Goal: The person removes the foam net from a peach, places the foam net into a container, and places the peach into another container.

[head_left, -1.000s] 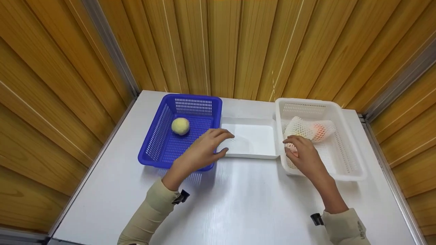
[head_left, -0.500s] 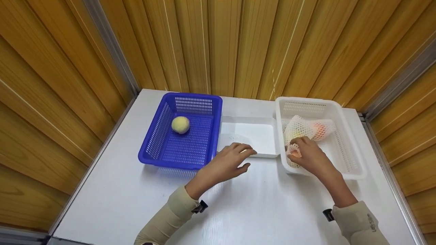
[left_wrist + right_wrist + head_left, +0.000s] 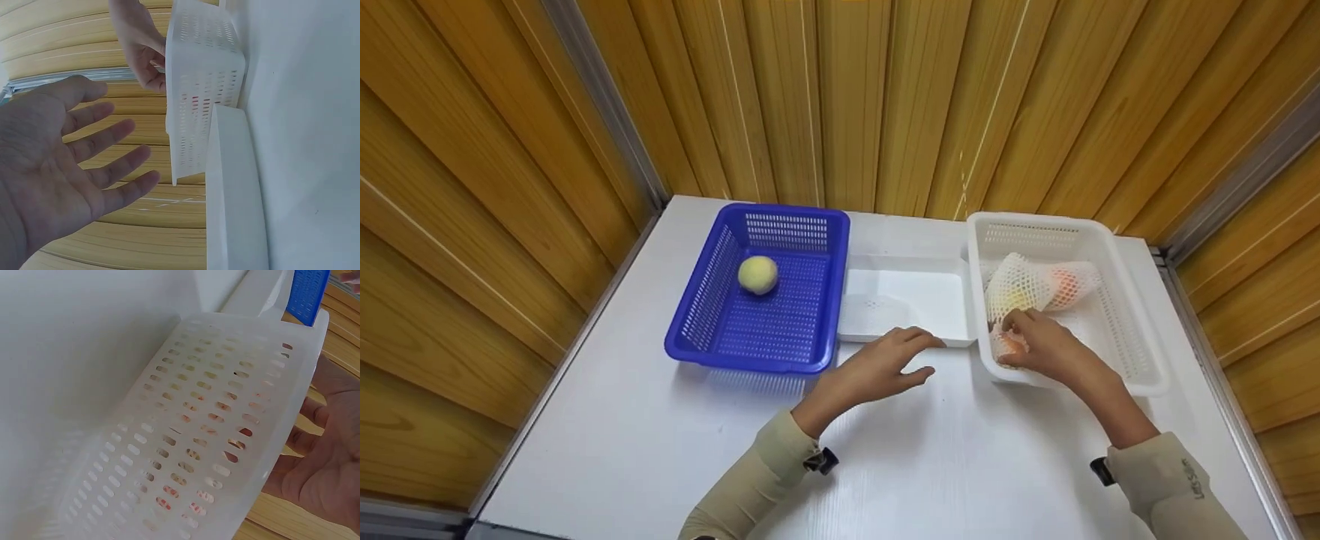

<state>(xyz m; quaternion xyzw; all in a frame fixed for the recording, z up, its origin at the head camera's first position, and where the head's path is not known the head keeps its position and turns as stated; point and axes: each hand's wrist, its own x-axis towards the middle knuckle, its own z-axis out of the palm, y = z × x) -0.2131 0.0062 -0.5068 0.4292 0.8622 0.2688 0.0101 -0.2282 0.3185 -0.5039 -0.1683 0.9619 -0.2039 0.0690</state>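
Note:
My left hand (image 3: 877, 367) hovers over the table just in front of the white tray (image 3: 911, 343). In the left wrist view its fingers are spread and hold nothing. Inside the white basket (image 3: 1140, 337), at the near left corner, my right hand (image 3: 1050, 345) grips a pinkish-orange round fruit (image 3: 1010, 345) in a white foam net. The right wrist view hides the fingertips behind the basket's slotted wall (image 3: 185, 405). Behind that fruit lie a yellowish netted fruit (image 3: 1011, 292) and a reddish netted fruit (image 3: 1065, 289).
A blue basket (image 3: 679, 352) stands left of the tray, holding one pale yellow round fruit (image 3: 757, 275). Something whitish and thin (image 3: 877, 309) lies in the tray's left part. Wood-patterned panels (image 3: 847, 112) enclose the white table (image 3: 607, 420) at the back and sides.
My left hand has moved right and nearer, from over the blue basket's edge to in front of the tray. My right hand has reached in and closed its fingers on the pinkish-orange fruit.

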